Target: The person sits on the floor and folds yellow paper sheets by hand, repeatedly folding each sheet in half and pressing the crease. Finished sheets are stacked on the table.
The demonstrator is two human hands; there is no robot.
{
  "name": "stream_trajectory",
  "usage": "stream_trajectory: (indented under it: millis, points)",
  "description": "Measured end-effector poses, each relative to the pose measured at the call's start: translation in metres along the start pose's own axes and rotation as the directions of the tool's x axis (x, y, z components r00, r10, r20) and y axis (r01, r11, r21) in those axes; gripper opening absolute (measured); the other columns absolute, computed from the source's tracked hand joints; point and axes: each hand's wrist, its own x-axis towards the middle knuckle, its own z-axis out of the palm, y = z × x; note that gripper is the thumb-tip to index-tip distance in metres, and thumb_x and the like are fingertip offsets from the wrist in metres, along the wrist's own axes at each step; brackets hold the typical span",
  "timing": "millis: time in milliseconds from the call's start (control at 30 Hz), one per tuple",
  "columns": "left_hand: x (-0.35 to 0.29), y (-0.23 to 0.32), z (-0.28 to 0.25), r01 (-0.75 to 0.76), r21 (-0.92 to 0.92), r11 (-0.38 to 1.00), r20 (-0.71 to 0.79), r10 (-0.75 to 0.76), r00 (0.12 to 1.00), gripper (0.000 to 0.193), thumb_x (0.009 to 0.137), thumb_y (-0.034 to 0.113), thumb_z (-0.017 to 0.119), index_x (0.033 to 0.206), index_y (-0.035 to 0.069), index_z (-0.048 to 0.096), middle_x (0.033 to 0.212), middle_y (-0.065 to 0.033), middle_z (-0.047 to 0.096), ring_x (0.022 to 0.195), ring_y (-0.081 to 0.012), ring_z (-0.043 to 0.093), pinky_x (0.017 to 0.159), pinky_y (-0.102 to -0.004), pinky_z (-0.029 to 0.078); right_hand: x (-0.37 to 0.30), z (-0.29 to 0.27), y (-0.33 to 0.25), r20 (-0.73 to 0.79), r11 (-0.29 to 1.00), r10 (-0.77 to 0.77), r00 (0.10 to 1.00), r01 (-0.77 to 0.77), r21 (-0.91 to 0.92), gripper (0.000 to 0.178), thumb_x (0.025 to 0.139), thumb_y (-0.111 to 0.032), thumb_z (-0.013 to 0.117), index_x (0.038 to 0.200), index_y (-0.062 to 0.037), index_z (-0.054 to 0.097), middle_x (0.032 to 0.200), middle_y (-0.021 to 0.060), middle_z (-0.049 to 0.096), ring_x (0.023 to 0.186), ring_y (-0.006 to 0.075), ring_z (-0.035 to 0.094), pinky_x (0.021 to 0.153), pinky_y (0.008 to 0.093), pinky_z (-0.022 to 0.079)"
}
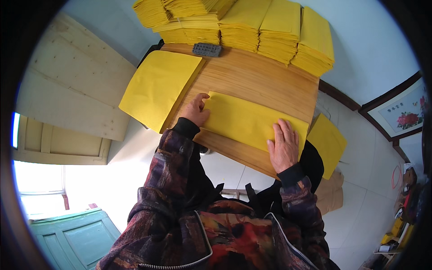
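A person in a dark patterned jacket leans over a wooden surface (265, 85), both forearms reaching forward from the body. Nearest lies a folded yellow paper sheet (243, 119), a long strip whose long axis runs from the person's left, slightly farther away, to the right, slightly nearer. The right hand (283, 146) lies flat on the sheet's right end, fingers together and pressing down, gripping nothing. The left hand (197, 110) rests at the sheet's left end, fingertips bent onto its edge, thumb lifted; it pins rather than clamps. So each grip holds one end and the sheet spans between them. Left of the sheet, a flat pile of yellow paper (157, 87) overhangs the surface edge. Beyond the sheet a small dark grey block (207, 49) sits near tall stacks of folded yellow paper (270, 31) lining the far edge.
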Motion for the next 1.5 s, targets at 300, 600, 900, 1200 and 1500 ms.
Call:
stream_trajectory:
  millis: [300, 600, 900, 1200, 1500]
  points:
    - [-0.022, 0.022, 0.02, -0.195, 0.443, 0.875, -0.273, 0.339, 0.901, 0.032, 0.075, 0.008, 0.061, 0.107, 0.008, 0.061, 0.105, -0.0131, 0.056, 0.102, -0.0321, 0.052, 0.086, -0.043, 0.044, 0.001, 0.005, 0.001, -0.017, 0.999, 0.005, 1.0, -0.006, -0.039, 0.057, 0.08, -0.021, 0.068, 0.13, -0.0062, 0.045, 0.141, 0.0086, 0.036, 0.133, 0.0289, 0.032, 0.107, 0.0513, 0.027]
    - [-0.044, 0.08, 0.109, -0.395, 0.469, 0.79, 0.227, 0.324, 0.918, 0.061, 0.087, 0.033, 0.056, 0.139, 0.006, 0.039, 0.15, -0.0103, 0.03, 0.139, -0.0271, 0.026, 0.114, -0.0438, 0.02, 0.001, 0.006, 0.0, -0.021, 0.998, -0.008, 1.0, 0.006, -0.067, 0.055, 0.081, -0.02, 0.067, 0.129, -0.006, 0.045, 0.141, 0.0083, 0.037, 0.133, 0.0289, 0.032, 0.108, 0.0516, 0.026]
    - [-0.035, 0.032, 0.048, -0.207, 0.555, 0.806, 0.068, 0.204, 0.977, 0.066, 0.088, 0.039, 0.052, 0.143, 0.006, 0.032, 0.153, -0.0101, 0.024, 0.14, -0.0267, 0.023, 0.114, -0.0423, 0.017, 0.0, 0.005, -0.001, -0.035, 0.998, -0.008, 0.999, 0.006, -0.058, 0.055, 0.08, -0.02, 0.067, 0.129, -0.0062, 0.045, 0.141, 0.008, 0.037, 0.133, 0.0285, 0.032, 0.108, 0.0508, 0.026]
    - [-0.033, 0.025, 0.053, -0.203, 0.633, 0.747, 0.056, 0.217, 0.975, 0.065, 0.089, 0.039, 0.053, 0.144, 0.011, 0.033, 0.153, -0.0084, 0.026, 0.141, -0.0262, 0.023, 0.114, -0.0448, 0.017, 0.009, 0.018, -0.039, -0.097, 0.998, -0.036, 0.995, 0.041, 0.042, 0.048, 0.08, -0.024, 0.062, 0.122, -0.0012, 0.054, 0.137, 0.0138, 0.044, 0.132, 0.0321, 0.035, 0.107, 0.0551, 0.024]
    - [-0.026, 0.015, 0.053, -0.219, 0.668, 0.711, 0.135, 0.173, 0.976, 0.059, 0.092, 0.039, 0.041, 0.146, 0.016, 0.03, 0.155, -0.0064, 0.02, 0.143, -0.0238, 0.018, 0.114, -0.0442, 0.013, 0.049, 0.068, -0.101, -0.108, 0.969, -0.068, 0.992, 0.092, 0.229, 0.049, 0.087, -0.027, 0.054, 0.129, -0.0008, 0.046, 0.138, 0.0129, 0.042, 0.131, 0.0308, 0.035, 0.109, 0.0492, 0.023]
